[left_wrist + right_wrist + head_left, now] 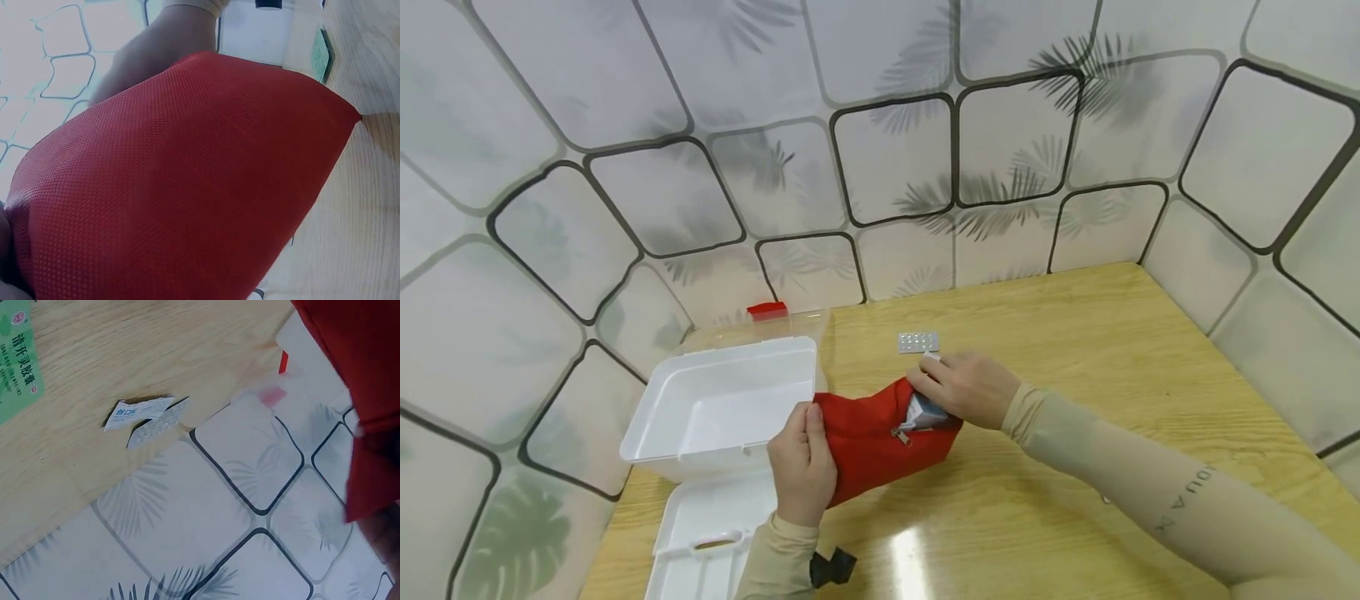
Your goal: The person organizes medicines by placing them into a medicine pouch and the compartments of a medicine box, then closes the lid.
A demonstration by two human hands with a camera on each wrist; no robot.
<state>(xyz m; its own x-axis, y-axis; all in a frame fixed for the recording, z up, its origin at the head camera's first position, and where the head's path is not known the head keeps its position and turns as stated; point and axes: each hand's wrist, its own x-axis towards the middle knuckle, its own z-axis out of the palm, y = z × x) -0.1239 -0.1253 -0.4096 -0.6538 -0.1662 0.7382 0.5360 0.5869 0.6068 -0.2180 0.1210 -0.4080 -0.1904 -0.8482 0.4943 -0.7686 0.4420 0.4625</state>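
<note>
A red fabric zipper pouch (868, 454) is held up over the table, tilted, with its zipper opening facing up. My left hand (805, 462) grips its left end, thumb on the near face. At the right end of the opening, my right hand (967, 387) pinches the pouch's upper edge with bent fingers. Inside the opening shows a blue and white packet (927, 412), and the zipper pull hangs at its front edge. The pouch (187, 175) fills most of the left wrist view. Red cloth (362, 369) also covers the right side of the right wrist view.
An open white plastic box (722, 408) stands at the left, with a white handled tray (711, 533) before it. Behind the pouch lie a blister pack (917, 342) and a small printed packet (134, 413). A green printed box (19, 369) lies farther along the table.
</note>
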